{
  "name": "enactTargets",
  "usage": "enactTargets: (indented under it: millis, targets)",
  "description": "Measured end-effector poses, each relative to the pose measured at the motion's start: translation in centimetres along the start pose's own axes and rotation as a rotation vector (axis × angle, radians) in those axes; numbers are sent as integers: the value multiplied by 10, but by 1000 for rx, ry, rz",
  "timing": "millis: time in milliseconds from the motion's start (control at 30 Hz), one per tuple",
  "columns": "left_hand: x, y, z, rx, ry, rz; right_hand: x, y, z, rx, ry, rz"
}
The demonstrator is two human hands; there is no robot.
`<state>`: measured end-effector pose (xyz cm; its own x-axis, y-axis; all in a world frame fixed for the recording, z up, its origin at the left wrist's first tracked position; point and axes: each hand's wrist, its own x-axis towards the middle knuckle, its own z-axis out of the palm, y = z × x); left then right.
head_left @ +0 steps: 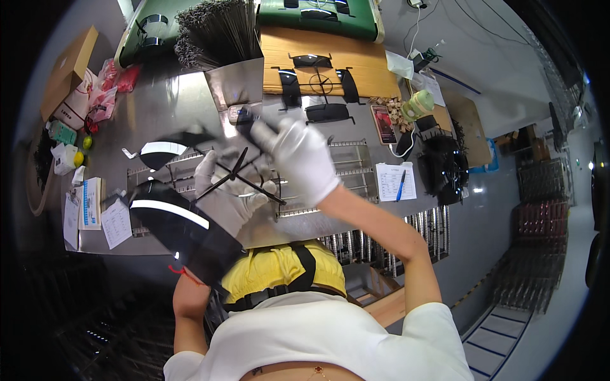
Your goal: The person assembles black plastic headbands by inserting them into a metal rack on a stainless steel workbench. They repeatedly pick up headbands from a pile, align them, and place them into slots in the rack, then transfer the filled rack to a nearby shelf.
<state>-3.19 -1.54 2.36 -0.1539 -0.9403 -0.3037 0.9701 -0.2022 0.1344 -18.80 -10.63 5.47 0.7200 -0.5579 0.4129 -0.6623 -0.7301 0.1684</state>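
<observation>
Two glossy dark panels (190,232) sit at the left side of the black cross frame (235,173) my left hand (230,209) grips above the counter (168,105), its lower-right arm bare, while blur hides whether my right hand (302,155) holds anything.

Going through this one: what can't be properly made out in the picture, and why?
All in the head view:
Right hand: fingertips and the dark item there, motion-blurred.
Left hand: grip partly hidden behind the black crossed frame.
Stretch between left hand and red bracelet: covered by the glossy dark panel.
Green surface: far end cut off by the upper edge.
</observation>
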Motion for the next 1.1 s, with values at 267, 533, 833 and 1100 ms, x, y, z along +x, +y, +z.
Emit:
enactTargets:
  millis: [267, 533, 833, 1100]
  targets:
    - [-77, 45, 45, -180, -447, 236, -97, 22, 85, 1202, -405, 756]
    - [-63, 34, 14, 148, -241, 122, -115, -10, 131, 596, -521, 143]
    - [-51, 13, 16, 109, -48, -390, -15, 23, 9, 739, -119, 7]
    - [-87, -26, 22, -158, 112, 105, -31, 27, 15, 456, -413, -90]
